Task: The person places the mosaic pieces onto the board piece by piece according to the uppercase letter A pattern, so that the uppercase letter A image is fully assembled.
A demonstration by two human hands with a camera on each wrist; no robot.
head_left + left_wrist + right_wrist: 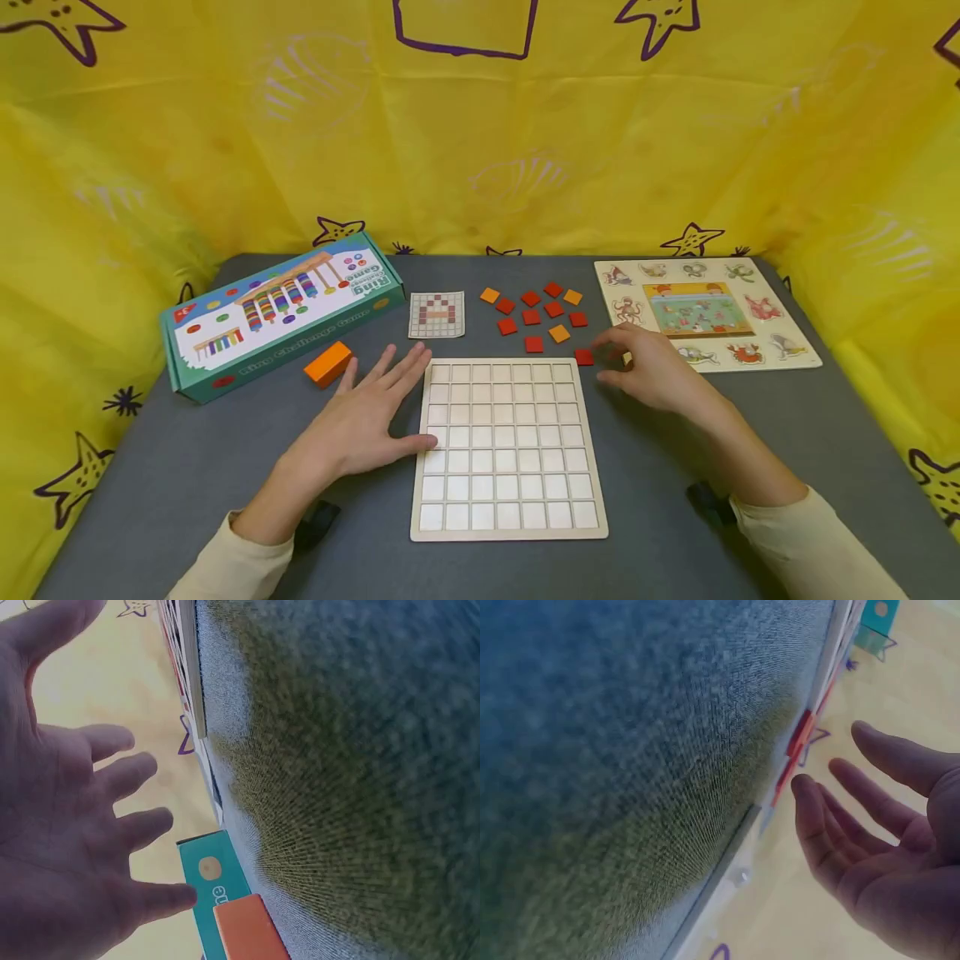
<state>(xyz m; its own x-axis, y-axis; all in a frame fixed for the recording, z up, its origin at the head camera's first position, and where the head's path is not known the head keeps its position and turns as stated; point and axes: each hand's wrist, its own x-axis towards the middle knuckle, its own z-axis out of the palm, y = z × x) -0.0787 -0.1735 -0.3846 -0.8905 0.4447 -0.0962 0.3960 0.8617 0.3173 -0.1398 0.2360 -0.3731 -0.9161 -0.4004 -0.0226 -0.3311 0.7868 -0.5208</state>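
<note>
A wooden grid board [507,533] with square recesses lies in the middle of the table. My left hand [365,417] is spread beside its left edge, thumb tip over the rim; whether it touches cannot be told. The left wrist view shows that palm [52,832] holding nothing. My right hand [656,367] hovers off the board's upper right corner, near a red square tile [584,357]. Thumb and fingers stand apart with nothing between them, as the right wrist view of this hand [885,847] confirms. Red tiles [531,317] and orange tiles [558,334] lie scattered beyond the board.
Behind the board lies a small pattern card [437,333]. A green Ring Challenge Game box [288,354] is at the left, with an orange block [327,364] before it. At the right lies a wooden picture board [787,360] with sea animals. Yellow cloth [450,125] hangs around the grey table [652,550].
</note>
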